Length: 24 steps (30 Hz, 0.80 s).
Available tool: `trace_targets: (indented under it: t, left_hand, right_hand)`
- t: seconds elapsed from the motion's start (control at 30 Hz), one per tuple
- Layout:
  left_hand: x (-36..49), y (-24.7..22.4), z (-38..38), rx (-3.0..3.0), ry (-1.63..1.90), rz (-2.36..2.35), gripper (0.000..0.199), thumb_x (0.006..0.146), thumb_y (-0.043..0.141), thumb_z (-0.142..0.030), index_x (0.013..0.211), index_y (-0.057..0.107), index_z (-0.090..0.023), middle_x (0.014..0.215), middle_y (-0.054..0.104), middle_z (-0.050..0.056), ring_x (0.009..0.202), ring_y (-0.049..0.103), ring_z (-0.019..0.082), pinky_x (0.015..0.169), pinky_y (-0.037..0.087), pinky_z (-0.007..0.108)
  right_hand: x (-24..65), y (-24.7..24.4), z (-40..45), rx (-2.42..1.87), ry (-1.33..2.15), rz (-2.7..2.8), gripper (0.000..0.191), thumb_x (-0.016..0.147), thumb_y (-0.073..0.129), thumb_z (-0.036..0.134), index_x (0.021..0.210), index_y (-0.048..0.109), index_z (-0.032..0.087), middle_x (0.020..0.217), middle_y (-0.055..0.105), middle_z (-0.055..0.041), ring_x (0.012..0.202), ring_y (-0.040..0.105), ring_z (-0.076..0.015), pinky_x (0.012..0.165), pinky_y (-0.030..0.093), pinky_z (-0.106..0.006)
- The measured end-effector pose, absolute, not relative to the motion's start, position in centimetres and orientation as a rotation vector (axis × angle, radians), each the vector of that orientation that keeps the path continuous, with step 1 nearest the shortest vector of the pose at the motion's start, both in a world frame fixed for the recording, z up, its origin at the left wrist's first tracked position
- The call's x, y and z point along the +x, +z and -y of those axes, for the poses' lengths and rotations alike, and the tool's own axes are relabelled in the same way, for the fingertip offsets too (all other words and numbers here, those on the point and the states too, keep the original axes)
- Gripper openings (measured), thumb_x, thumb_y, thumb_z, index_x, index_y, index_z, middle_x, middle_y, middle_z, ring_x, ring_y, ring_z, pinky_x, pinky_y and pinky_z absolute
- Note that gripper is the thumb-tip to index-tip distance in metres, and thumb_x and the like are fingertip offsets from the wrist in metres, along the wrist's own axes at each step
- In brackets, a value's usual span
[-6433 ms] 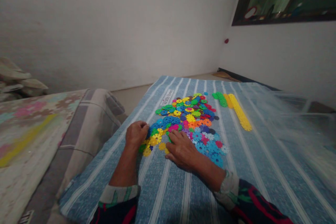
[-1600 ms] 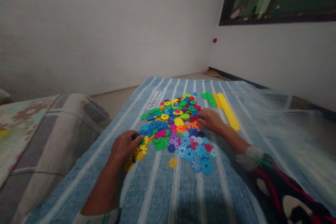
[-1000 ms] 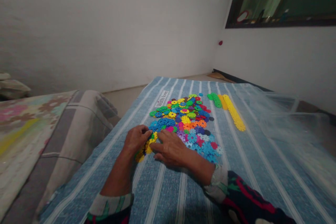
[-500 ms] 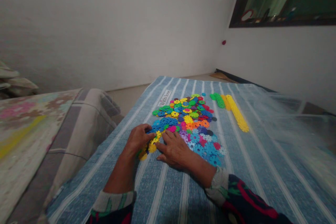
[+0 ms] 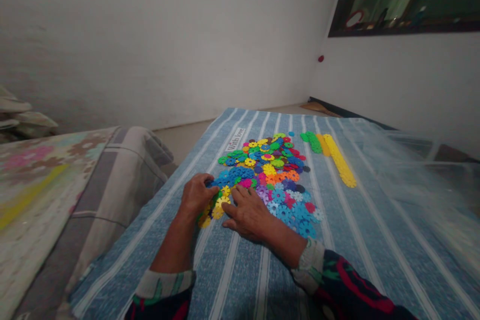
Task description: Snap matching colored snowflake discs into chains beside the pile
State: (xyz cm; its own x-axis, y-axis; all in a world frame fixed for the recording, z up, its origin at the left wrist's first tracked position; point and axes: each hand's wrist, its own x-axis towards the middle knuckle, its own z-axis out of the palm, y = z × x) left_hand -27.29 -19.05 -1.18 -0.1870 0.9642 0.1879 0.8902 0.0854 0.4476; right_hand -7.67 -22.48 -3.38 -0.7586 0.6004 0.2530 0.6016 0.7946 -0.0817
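Observation:
A heap of flower-shaped plastic discs (image 5: 266, 160) in many colours lies on a blue striped cloth (image 5: 228, 260). My left hand (image 5: 196, 195) rests at the heap's near left edge, thumb and forefinger apart beside blue discs (image 5: 236, 175); its other fingers are mostly hidden. Between my hands are yellow discs (image 5: 221, 206). My right hand (image 5: 249, 211) lies palm down with fingers spread, its tips touching the yellow discs and reaching near a magenta one. Neither hand visibly lifts a disc. Light blue discs (image 5: 298, 212) lie right of my right hand.
Overlapping rows of green (image 5: 314, 143), orange (image 5: 323, 145) and yellow discs (image 5: 340, 162) lie to the right. Clear plastic containers or sheeting (image 5: 423, 180) cover the far right. A bed or couch with a grey checked cover (image 5: 123, 160) stands at left, with a wall behind.
My left hand has shifted slightly up and left, with thumb and forefinger still near the blue discs. My right hand has barely moved over the yellow discs.

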Motion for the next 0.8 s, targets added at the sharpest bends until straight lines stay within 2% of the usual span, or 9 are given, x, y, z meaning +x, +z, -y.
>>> trace_targets:
  t: [0.27, 0.47, 0.57, 0.67, 0.8]
  left_hand:
    - [-27.3, -1.1, 19.1, 1.912, 0.602, -2.290, 0.029, 0.071, 0.061, -0.033, 0.091, 0.072, -0.015, 0.102, 0.074, 0.012, 0.095, 0.068, 0.028, 0.088, 0.052, 0.036]
    - [-27.4, -0.9, 19.2, 1.860, 0.563, -2.224, 0.031, 0.073, 0.059, -0.039, 0.089, 0.072, -0.016, 0.099, 0.074, 0.012, 0.094, 0.067, 0.029, 0.087, 0.052, 0.039]
    - [-27.4, -0.8, 19.3, 1.885, 0.581, -2.088, 0.043, 0.064, 0.068, -0.044, 0.097, 0.072, -0.017, 0.107, 0.072, 0.012, 0.100, 0.066, 0.030, 0.091, 0.051, 0.041]
    - [-27.6, -0.9, 19.4, 1.964, 0.594, -1.968, 0.049, 0.053, 0.074, -0.038, 0.098, 0.072, -0.019, 0.110, 0.072, 0.011, 0.105, 0.064, 0.032, 0.096, 0.049, 0.043]
    - [-27.9, -0.8, 19.4, 1.954, 0.599, -1.945, 0.044, 0.054, 0.070, -0.035, 0.095, 0.072, -0.019, 0.107, 0.072, 0.010, 0.101, 0.065, 0.031, 0.095, 0.050, 0.043]
  right_hand:
    - [-7.2, -2.8, 22.6, -0.961, -0.023, 2.682, 0.038, 0.092, 0.058, 0.046, 0.102, 0.071, 0.011, 0.121, 0.060, -0.0189, 0.126, 0.043, -0.0322, 0.105, 0.036, -0.050]
    - [-6.7, -2.0, 22.6, -1.044, -0.046, 2.650, 0.036, 0.094, 0.057, 0.041, 0.097, 0.074, 0.010, 0.115, 0.063, -0.0183, 0.119, 0.047, -0.0301, 0.102, 0.038, -0.047]
    - [-6.6, -1.8, 22.5, -1.070, -0.023, 2.634, 0.038, 0.096, 0.053, 0.040, 0.097, 0.075, 0.009, 0.112, 0.064, -0.0181, 0.116, 0.049, -0.0299, 0.101, 0.039, -0.046]
    - [-6.6, -1.9, 22.4, -1.098, -0.007, 2.624, 0.032, 0.095, 0.056, 0.035, 0.096, 0.075, 0.010, 0.107, 0.065, -0.0170, 0.114, 0.049, -0.0304, 0.099, 0.039, -0.047]
    - [-6.7, -2.3, 22.2, -1.099, -0.012, 2.603, 0.027, 0.095, 0.055, 0.029, 0.092, 0.075, 0.010, 0.104, 0.064, -0.0163, 0.113, 0.048, -0.0303, 0.098, 0.040, -0.046]
